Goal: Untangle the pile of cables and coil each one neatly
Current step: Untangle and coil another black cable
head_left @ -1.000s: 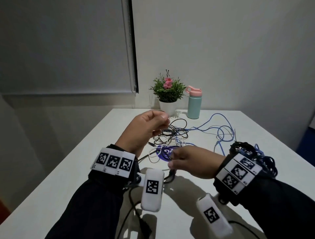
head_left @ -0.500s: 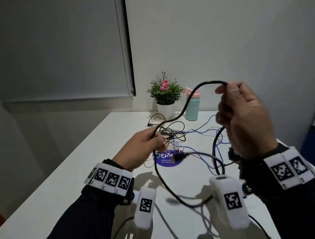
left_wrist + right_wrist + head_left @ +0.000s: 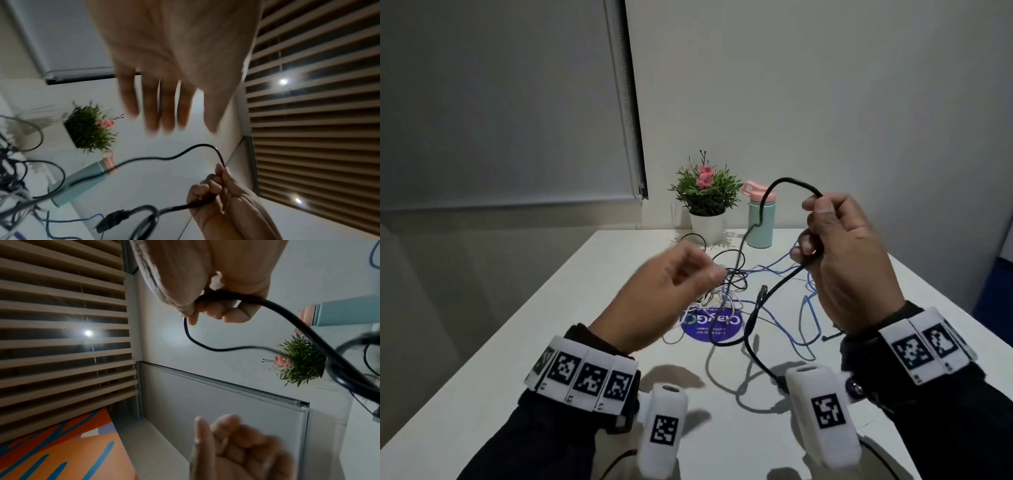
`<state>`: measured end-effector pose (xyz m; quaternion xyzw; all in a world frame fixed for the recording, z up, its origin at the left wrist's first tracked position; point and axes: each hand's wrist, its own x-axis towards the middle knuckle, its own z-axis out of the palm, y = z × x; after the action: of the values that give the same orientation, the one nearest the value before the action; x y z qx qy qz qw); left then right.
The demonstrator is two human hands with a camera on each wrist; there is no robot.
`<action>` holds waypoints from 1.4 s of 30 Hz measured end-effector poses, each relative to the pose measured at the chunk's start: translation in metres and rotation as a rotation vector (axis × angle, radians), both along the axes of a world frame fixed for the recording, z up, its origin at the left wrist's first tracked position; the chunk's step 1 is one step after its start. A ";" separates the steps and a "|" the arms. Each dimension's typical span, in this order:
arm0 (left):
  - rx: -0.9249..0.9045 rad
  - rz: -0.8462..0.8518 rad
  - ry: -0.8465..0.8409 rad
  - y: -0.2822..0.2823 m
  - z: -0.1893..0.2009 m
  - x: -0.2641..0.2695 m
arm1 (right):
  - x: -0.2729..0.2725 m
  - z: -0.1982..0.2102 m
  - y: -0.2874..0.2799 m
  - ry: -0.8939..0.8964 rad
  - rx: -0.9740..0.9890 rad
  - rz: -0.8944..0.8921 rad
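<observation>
**Black cable lifted clear of the tangle, first loop forming**

Black cable (image 3: 774,192) is clamped in the right hand (image 3: 849,260), whose fingers curl round two passes of it; an arch of cable rises above the knuckles and falls away to the left of that hand toward the pile of cables (image 3: 729,281). Below the right hand the free end with its plug (image 3: 762,293) hangs in the air, and a slack length loops down toward the tabletop (image 3: 585,308). The left hand (image 3: 667,294) is blurred, just in front of the pile; the left wrist view shows its fingers (image 3: 162,110) extended and apart, holding nothing. Blue cable (image 3: 808,308) and thin white leads sprawl beneath and beyond the right hand, over a round blue sticker (image 3: 709,329). A potted plant (image 3: 705,198) and a teal bottle (image 3: 760,222) stand beyond both hands, near the wall.

Risks, as a judgement: the black cable appears to run into the knot, so pulling upward with the right hand could tighten it or drag the whole pile, possibly toward the bottle and plant. With the left hand not holding the pile down, nothing resists that drag. The swinging plug could also catch on a blue strand.
</observation>
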<state>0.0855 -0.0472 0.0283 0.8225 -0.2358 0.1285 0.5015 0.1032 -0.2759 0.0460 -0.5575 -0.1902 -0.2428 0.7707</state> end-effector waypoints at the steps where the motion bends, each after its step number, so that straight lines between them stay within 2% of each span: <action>1: 0.134 -0.094 0.097 -0.004 0.000 -0.005 | -0.001 0.001 0.000 0.015 0.052 0.033; 3: 0.378 -0.149 0.183 -0.012 -0.007 -0.010 | -0.001 0.005 -0.003 0.042 0.180 0.092; 4: 0.444 -0.145 0.196 -0.014 -0.010 -0.010 | -0.001 0.007 -0.005 0.053 0.241 0.114; 7: 0.462 -0.190 0.287 -0.016 -0.016 -0.009 | -0.001 0.014 -0.014 0.060 0.402 0.158; 13: 0.470 -0.240 0.034 -0.028 -0.027 -0.005 | -0.003 0.016 -0.016 0.069 0.514 0.218; 15: 0.339 -0.228 0.030 -0.018 -0.026 0.002 | -0.004 0.018 -0.021 0.073 0.483 0.165; 17: 0.122 -0.149 0.082 0.000 -0.021 0.010 | -0.004 0.021 -0.028 0.088 0.420 0.100; 19: -0.205 -0.070 0.184 0.014 -0.017 0.016 | -0.003 0.019 -0.030 0.137 0.395 0.134; 21: -0.583 -0.112 0.238 0.018 -0.017 0.021 | -0.003 0.013 -0.026 0.191 0.328 0.175; 22: -0.712 -0.103 0.226 0.020 -0.017 0.024 | -0.002 0.010 -0.024 0.212 0.268 0.172; 26: -1.056 0.155 0.300 0.050 -0.007 0.037 | 0.002 0.011 -0.032 0.256 0.095 0.056; 28: -1.138 0.232 0.339 0.066 -0.004 0.037 | 0.005 0.010 -0.039 0.273 0.083 0.024; 31: -1.099 0.222 0.344 0.064 -0.004 0.036 | 0.008 0.002 -0.032 0.299 0.045 0.084; 34: -1.018 0.107 0.332 0.048 -0.002 0.032 | 0.008 -0.011 -0.016 0.296 -0.134 0.052; 39: -0.718 0.110 0.212 0.030 0.004 0.020 | 0.002 -0.017 -0.008 0.286 -0.779 -0.273; 42: -0.621 0.116 0.167 0.023 0.008 0.013 | -0.006 -0.008 -0.007 0.097 -0.911 -0.382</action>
<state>0.0987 -0.0241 0.0358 0.6502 -0.0960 0.1548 0.7376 0.0975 -0.2834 0.0378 -0.8733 -0.1352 -0.2456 0.3984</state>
